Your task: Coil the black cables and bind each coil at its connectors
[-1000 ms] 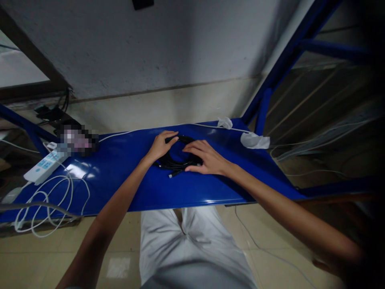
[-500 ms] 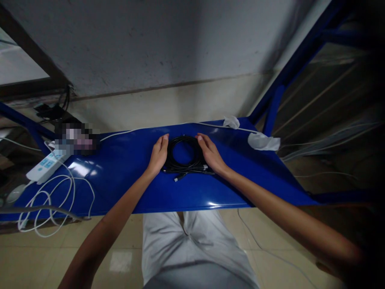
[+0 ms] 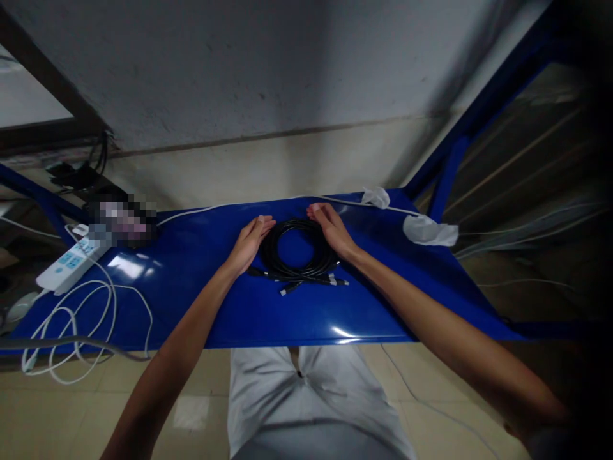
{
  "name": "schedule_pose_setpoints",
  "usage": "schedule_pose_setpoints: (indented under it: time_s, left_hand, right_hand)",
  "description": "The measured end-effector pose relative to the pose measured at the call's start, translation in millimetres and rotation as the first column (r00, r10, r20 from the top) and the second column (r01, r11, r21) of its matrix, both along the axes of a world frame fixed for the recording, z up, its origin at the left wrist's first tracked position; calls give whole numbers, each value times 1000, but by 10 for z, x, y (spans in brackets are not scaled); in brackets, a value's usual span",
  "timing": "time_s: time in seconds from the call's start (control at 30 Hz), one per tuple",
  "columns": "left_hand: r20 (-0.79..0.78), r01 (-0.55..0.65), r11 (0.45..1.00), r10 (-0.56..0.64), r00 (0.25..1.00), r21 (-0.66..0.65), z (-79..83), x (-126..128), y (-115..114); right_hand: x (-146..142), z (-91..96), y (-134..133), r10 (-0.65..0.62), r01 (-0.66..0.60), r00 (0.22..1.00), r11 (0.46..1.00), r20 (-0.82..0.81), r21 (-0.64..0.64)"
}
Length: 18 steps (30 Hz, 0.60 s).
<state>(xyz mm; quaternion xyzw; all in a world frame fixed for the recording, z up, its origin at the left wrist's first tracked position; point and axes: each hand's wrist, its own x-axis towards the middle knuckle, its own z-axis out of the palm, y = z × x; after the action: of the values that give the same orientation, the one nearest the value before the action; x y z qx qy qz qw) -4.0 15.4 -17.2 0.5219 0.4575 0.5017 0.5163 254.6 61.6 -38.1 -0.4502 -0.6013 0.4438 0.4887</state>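
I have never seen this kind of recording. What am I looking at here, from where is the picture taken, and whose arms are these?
There is no machine here. A person wears a camera on the head, so the picture looks forward and down at that person's own arms. The left hand and the right hand lie open against the two sides of a coiled black cable, which rests flat on a blue metal shelf. Nothing is lifted. At the left lie a white power strip and a loose white cable; at the right, a crumpled white piece, perhaps cloth or tissue.
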Motion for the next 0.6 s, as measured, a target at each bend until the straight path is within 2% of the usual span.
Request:
schedule_pose_setpoints:
  time_s: [0.17,0.37,0.5,0.6]
  left_hand:
    - [28,32,999,-32,999,-10,-7,15,-27]
    - [64,26,1000,-27,998,11,72,-106,-31]
    - [110,-60,997,55,992,45,117,-203,-24]
    - [160,-154,986,141,977,70,128,-281,6]
  right_hand:
    - [19,-21,-54,80,-80,995,997,-58,2]
    - [44,14,-19,23,-35,970,998,-244,-45]
    - [97,69,-17,-20,1,927,999,-373,-51]
    - [164,115,-19,-54,38,912,998,-407,-46]
